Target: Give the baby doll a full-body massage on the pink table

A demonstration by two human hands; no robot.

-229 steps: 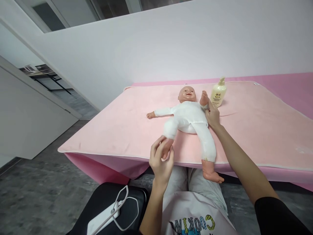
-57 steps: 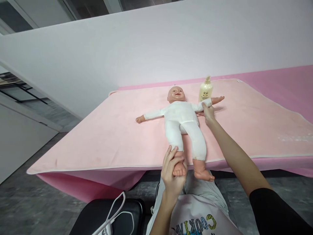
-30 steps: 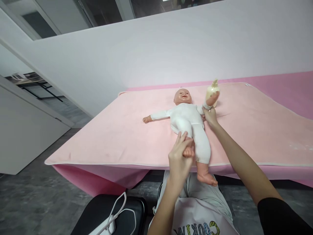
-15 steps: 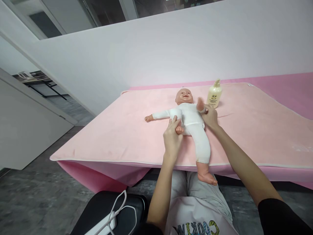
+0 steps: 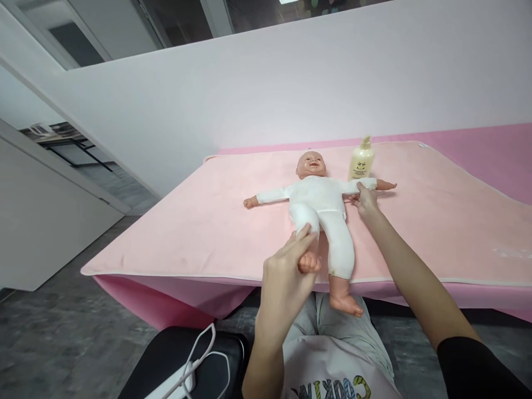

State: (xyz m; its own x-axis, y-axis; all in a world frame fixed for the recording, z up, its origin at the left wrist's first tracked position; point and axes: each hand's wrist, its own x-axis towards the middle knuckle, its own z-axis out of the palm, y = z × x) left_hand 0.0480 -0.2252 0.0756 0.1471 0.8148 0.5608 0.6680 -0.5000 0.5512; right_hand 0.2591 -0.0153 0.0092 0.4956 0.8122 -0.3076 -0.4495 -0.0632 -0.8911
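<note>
A baby doll with a white cloth body lies face up on a pink towel. My left hand is wrapped round the lower part of the doll's leg on the left side, whose foot shows past my fingers. With my right hand I grip the doll's arm on the right side, which stretches out sideways. The doll's other arm rests straight out to the left, and its other leg hangs its foot over the table edge. Just behind the right-side arm stands a pale yellow pump bottle.
A white wall rises behind the table. Below the table's front edge, at the left, is a black seat with a white power strip and cable on it. A door stands at the far left.
The doll's bent leg in my left hand has come down toward me and straightened. Its right-side arm, in my right hand, has gone from folded up to stretched out to the right.
</note>
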